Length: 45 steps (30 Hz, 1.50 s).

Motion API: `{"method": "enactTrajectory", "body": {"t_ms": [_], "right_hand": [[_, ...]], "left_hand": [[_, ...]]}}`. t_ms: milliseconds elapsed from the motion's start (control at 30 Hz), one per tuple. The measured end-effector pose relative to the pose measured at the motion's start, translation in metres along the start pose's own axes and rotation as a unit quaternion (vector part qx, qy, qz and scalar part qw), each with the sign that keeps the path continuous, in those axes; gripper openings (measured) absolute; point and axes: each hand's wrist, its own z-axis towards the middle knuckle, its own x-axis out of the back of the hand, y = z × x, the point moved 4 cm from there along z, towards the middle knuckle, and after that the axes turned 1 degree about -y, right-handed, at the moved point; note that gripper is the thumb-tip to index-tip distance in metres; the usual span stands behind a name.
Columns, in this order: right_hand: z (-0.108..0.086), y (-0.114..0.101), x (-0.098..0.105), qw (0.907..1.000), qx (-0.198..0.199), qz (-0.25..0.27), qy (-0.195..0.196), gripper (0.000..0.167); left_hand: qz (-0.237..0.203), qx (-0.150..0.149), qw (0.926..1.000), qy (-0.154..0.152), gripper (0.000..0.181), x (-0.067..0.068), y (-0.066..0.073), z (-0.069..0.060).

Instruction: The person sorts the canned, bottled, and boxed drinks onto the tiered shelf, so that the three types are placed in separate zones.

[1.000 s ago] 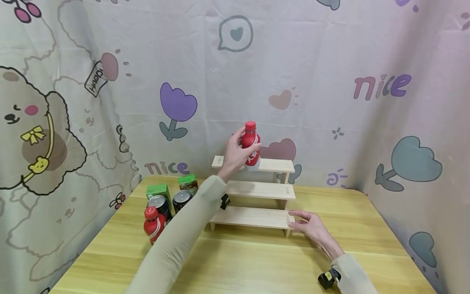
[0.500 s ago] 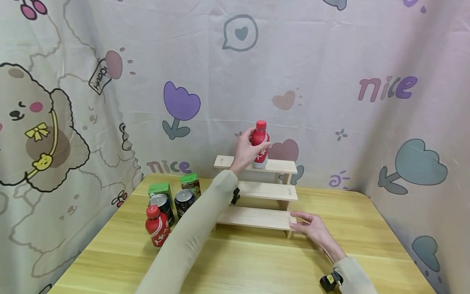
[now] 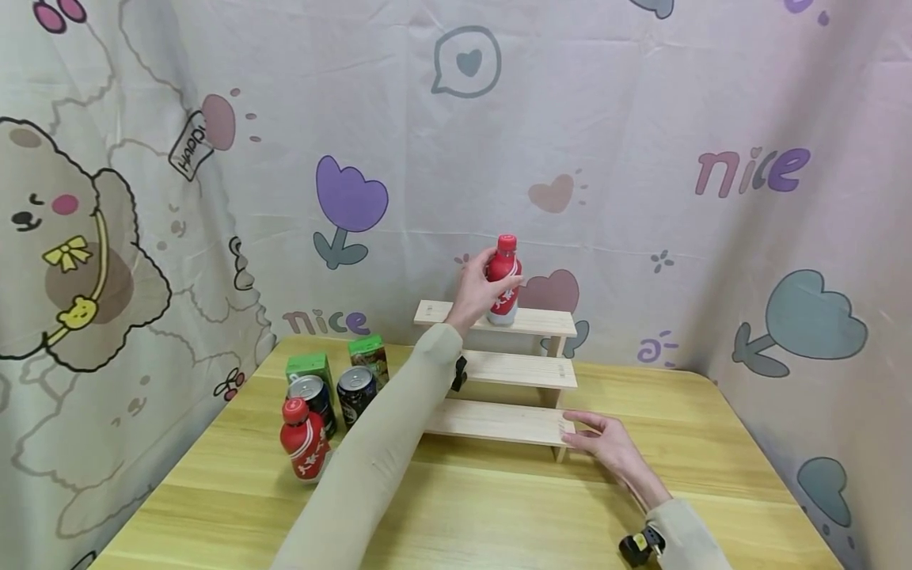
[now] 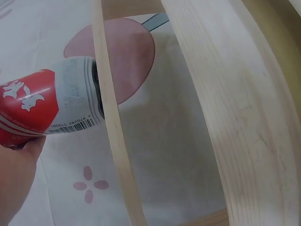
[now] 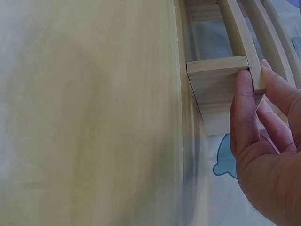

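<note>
My left hand [image 3: 479, 289] grips a red bottle [image 3: 505, 273] with a red cap and a pale lower part. The bottle stands upright at the top tier of a three-tier wooden shelf [image 3: 523, 366]. Its base meets that tier's board in the left wrist view, where the red label and a barcode on the bottle [image 4: 73, 96] show. At the shelf's lower right, my right hand [image 3: 606, 443] pinches the end of the bottom board. Thumb and fingers of the right hand [image 5: 268, 146] lie on either side of that board in the right wrist view.
Left on the wooden table [image 3: 470, 514] stand a second red bottle [image 3: 305, 443], two dark cans [image 3: 356, 392] [image 3: 313, 396] and two green-topped cartons [image 3: 368, 352] [image 3: 309, 366]. My left sleeve [image 3: 385, 443] passes close to them. A patterned curtain [image 3: 606, 119] hangs behind the shelf.
My left hand has carried the red bottle slightly right and set its base against the top tier, where it has hardly moved over the last half second. The right hand keeps its place.
</note>
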Motion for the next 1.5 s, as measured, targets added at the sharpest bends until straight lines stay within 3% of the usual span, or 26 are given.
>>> {"method": "enactTrajectory", "body": {"t_ms": [467, 1000, 1500], "right_hand": [[-0.0007, -0.0057, 0.0051, 1.0, 0.003, -0.006, 0.003, 0.058], [-0.0021, -0.0041, 0.0033, 0.9999, -0.003, 0.009, 0.004, 0.056], [-0.0004, -0.0006, -0.0017, 1.0, -0.002, 0.008, 0.001, 0.055]], "left_hand": [[0.031, 0.017, 0.9986, -0.04, 0.08, -0.0031, -0.0021, 0.0013], [0.035, 0.003, 0.9989, -0.03, 0.08, -0.0066, -0.0032, -0.0011], [0.017, 0.024, 0.9989, -0.037, 0.083, -0.0024, -0.0086, -0.004]]}}
